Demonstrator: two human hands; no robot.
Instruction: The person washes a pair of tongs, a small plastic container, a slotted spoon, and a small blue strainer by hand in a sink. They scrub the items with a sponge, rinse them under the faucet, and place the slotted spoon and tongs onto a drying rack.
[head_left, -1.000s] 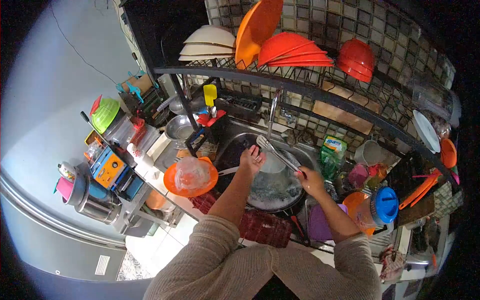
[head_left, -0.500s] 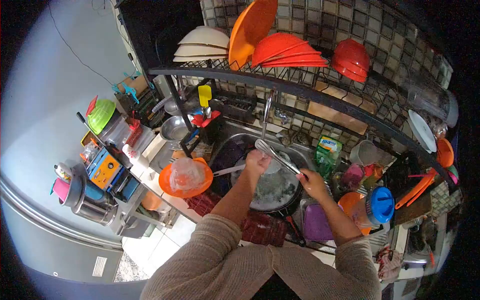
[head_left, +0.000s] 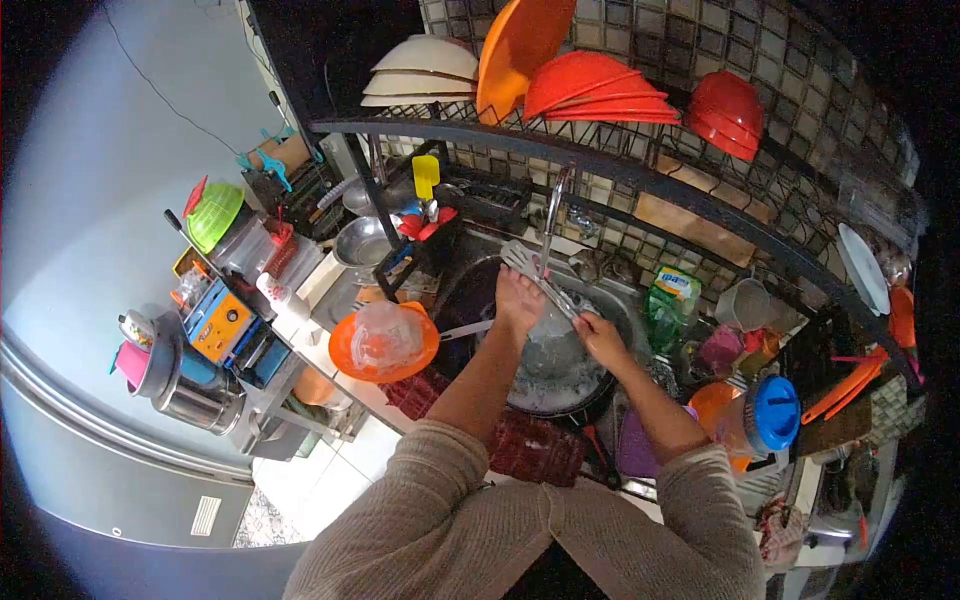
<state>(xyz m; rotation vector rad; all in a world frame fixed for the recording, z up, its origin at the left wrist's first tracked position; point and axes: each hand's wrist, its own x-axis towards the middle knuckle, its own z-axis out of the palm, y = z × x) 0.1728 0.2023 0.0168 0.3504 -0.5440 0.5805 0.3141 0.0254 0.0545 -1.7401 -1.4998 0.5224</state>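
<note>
Nearest me, the person's beige knitted sleeves [head_left: 470,500] reach out over a dark red woven mat [head_left: 530,452] at the worktop's [head_left: 345,385] front edge. Past it a round dark pan [head_left: 555,385] full of soapy water sits in the steel sink [head_left: 470,285]. Over the pan, the right hand [head_left: 600,338] is closed round the handle end of the long stainless-steel tongs [head_left: 530,268]. The left hand [head_left: 520,300] is folded over their middle, and the head pokes out just under the curved metal tap [head_left: 552,215]. An orange plastic bowl covered with clear film [head_left: 383,343] stands left of the sink, and a blue-lidded clear jar [head_left: 768,412] stands well off to the right. Above the tap, a black wire rack [head_left: 640,175] carries cream plates [head_left: 420,75] and red and orange bowls [head_left: 600,90].
</note>
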